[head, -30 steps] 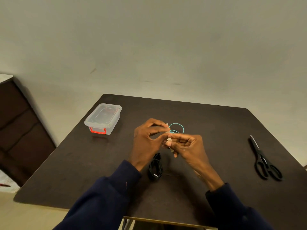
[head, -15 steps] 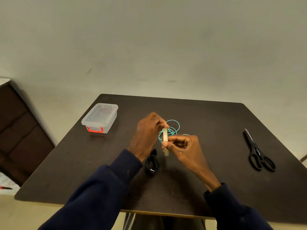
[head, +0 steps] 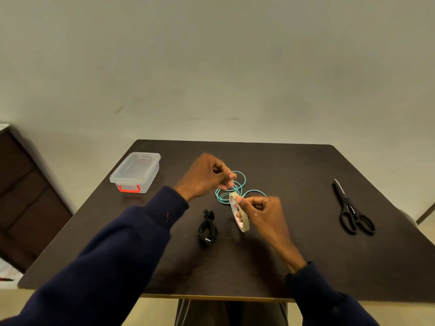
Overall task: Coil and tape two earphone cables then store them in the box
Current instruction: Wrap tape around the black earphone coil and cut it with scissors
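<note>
Gripping the tape roll (head: 239, 212) on edge, the right hand (head: 263, 215) hovers over the table (head: 306, 255). The left hand (head: 204, 175) pinches its fingertips together; on what, I cannot tell. The teal cable (head: 235, 189) lies loosely looped behind both hands, and the black cable (head: 207, 228) lies coiled nearer. 1 lidded box (head: 136, 171) sits far left, with scissors (head: 353, 212) to the right.
</note>
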A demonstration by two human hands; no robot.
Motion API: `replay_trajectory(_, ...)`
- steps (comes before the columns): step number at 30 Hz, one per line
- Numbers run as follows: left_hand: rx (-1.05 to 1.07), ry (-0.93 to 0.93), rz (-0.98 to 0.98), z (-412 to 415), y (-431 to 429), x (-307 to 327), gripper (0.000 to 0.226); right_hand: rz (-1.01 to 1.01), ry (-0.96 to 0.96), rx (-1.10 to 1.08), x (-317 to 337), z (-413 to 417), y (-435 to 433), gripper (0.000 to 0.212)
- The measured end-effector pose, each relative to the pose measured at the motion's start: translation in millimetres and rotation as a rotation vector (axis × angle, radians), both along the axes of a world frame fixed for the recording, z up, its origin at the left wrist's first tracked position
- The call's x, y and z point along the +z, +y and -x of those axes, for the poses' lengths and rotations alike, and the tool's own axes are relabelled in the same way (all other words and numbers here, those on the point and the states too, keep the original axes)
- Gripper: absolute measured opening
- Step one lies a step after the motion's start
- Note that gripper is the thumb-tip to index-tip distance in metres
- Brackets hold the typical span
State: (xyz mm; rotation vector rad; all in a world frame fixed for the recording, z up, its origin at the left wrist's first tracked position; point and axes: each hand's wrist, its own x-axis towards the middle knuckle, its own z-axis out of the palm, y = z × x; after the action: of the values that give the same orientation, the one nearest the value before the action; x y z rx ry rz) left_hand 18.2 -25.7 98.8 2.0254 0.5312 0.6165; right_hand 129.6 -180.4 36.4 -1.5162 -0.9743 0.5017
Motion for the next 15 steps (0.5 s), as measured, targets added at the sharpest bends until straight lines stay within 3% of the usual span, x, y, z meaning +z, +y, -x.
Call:
replay_trajectory(5,-0.095,0.101,0.271,1,9,16,0.025,-0.008,0.025,0.004,0,0,-2,0.021)
replay_trajectory(12,-0.107,0.162,-0.082,-4,6,22,0.02,0.003,0.025,0.018,2,2,-1,0.021)
replay_trajectory(15,-0.086,0.13,-0.1,-7,2,21,0.018,0.025,0.013,-0.002,3,2,-3,0.02)
